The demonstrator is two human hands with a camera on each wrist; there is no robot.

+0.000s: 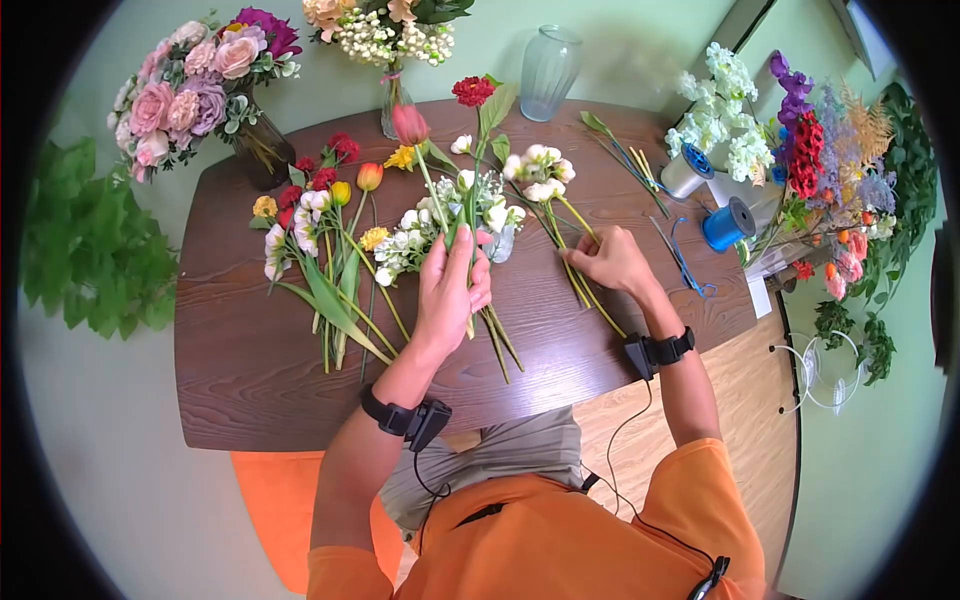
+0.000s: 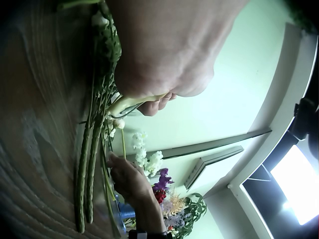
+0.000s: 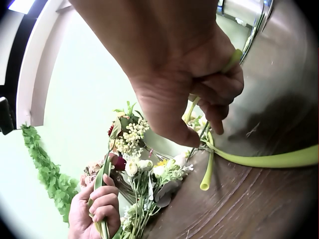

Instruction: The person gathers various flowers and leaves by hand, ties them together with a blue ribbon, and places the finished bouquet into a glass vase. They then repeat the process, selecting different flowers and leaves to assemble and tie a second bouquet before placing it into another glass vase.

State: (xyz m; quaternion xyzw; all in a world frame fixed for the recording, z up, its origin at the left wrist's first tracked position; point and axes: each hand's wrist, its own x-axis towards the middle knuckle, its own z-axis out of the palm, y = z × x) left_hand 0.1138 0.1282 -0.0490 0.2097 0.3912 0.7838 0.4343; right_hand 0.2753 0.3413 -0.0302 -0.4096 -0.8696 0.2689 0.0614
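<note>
My left hand [image 1: 452,285] grips upright stems near the table's middle, its fingers wrapped round them. They carry a pink-red tulip [image 1: 409,125] and a red flower [image 1: 473,91] with broad green leaves. Behind that hand lies a bunch of small white flowers [image 1: 408,243]. To the right, my right hand [image 1: 612,262] pinches a yellow-green stem [image 3: 233,60] that leads toward white blossoms [image 1: 540,168]. Other stems [image 1: 573,280] pass beneath the right hand on the wood. In the left wrist view, a pale stem [image 2: 124,104] shows under the left palm.
Tulips [image 1: 369,177], red and white blooms and long leaves lie at the left. A blue spool [image 1: 728,224] and a second spool [image 1: 688,172] stand at the right, near cut stems [image 1: 640,165]. Vases with bouquets and a glass vase [image 1: 550,75] line the back of the table [image 1: 260,400].
</note>
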